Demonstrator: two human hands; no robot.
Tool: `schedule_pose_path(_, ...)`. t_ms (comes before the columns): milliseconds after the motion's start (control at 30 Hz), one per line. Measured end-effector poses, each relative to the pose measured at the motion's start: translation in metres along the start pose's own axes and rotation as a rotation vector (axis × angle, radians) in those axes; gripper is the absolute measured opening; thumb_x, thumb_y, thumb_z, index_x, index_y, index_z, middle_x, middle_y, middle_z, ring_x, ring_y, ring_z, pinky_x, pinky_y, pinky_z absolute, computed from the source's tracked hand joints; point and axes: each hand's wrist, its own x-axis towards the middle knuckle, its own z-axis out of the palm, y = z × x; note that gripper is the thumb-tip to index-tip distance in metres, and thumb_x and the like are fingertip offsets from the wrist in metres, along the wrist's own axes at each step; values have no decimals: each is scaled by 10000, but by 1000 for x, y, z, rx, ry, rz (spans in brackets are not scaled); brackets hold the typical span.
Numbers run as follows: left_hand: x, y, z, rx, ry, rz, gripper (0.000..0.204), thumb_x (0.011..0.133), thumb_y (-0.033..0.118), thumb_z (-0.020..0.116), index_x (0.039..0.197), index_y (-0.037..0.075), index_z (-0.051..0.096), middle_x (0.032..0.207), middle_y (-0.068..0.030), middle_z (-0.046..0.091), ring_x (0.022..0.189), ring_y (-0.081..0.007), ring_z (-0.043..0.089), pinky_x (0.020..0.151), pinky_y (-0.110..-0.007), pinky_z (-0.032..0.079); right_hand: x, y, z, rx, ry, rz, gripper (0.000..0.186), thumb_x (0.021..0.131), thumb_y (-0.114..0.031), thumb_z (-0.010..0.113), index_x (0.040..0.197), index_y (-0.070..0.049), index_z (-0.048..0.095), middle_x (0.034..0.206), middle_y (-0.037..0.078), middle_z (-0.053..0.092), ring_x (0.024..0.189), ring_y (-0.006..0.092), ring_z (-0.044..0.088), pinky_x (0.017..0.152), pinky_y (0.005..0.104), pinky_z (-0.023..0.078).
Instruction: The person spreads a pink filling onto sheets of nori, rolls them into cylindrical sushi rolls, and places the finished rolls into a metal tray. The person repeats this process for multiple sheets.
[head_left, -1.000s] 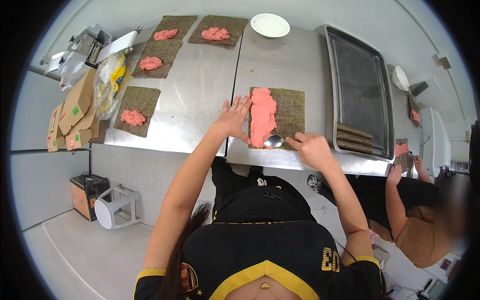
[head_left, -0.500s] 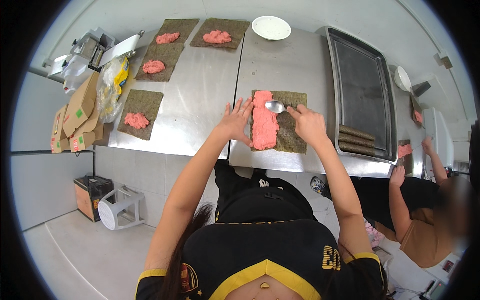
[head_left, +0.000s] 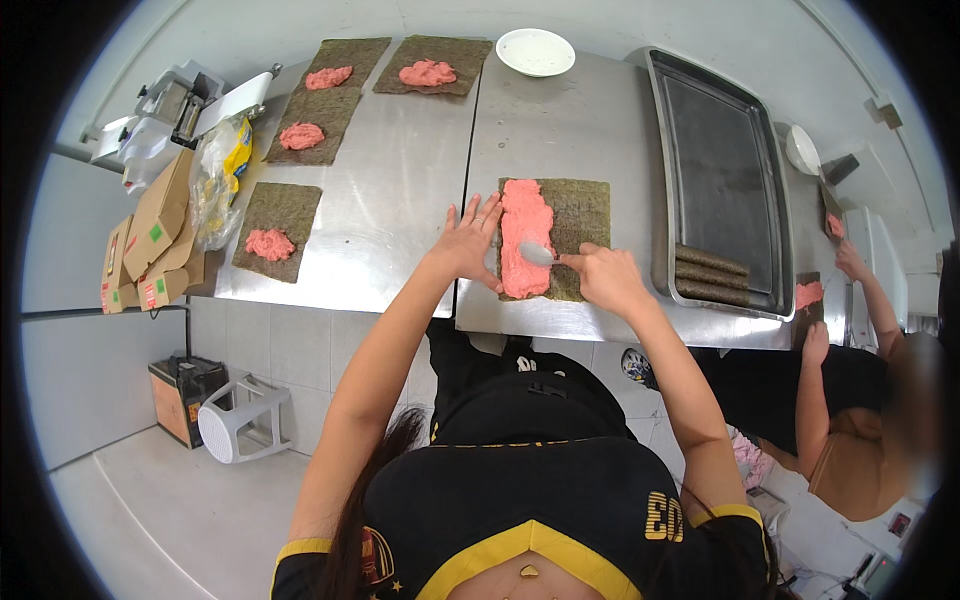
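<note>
In front of me a dark nori sheet (head_left: 582,215) lies flat on the steel table. A strip of pink minced paste (head_left: 523,215) covers its left part from far to near edge. My right hand (head_left: 610,280) grips a metal spoon (head_left: 536,254), its bowl resting on the paste toward the near half. Fingers spread, my left hand (head_left: 470,245) lies at the sheet's left edge, thumb by the near corner. To the left is another nori sheet (head_left: 292,205) with a lump of pink paste (head_left: 269,244); more such sheets lie at the far left.
A dark metal tray (head_left: 725,180) with several nori rolls (head_left: 712,276) stands on the right. A white bowl (head_left: 536,52) sits at the back. Cardboard boxes (head_left: 160,220) and a plastic bag (head_left: 215,190) are on the left. A co-worker's hands (head_left: 817,343) handle another sheet at far right.
The spoon and my right hand have moved nearer along the paste strip, from its far part to its near half. My left hand stays put. The co-worker's hands have shifted.
</note>
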Motion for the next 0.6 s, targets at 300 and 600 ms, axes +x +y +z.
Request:
schedule_pose_path(300, 1, 0, 1, 6, -1, 3, 1416, 448, 522, 856, 1504, 31, 50, 1588, -121, 16, 1460, -337, 12, 1149, -576, 83, -17, 2, -9, 30, 41, -138, 371, 718, -43, 552, 1022, -160, 729, 774, 76, 593, 689, 304, 624, 602, 443, 481)
schedule_pose_path(600, 1, -2, 4, 13, 18, 8, 1400, 457, 528, 852, 1503, 33, 64, 1588, -117, 27, 1458, -343, 20, 1145, -590, 83, 24, 18, 6, -153, 290, -187, 386, 709, -42, 574, 1055, -146, 710, 791, 66, 588, 673, 262, 634, 572, 397, 499)
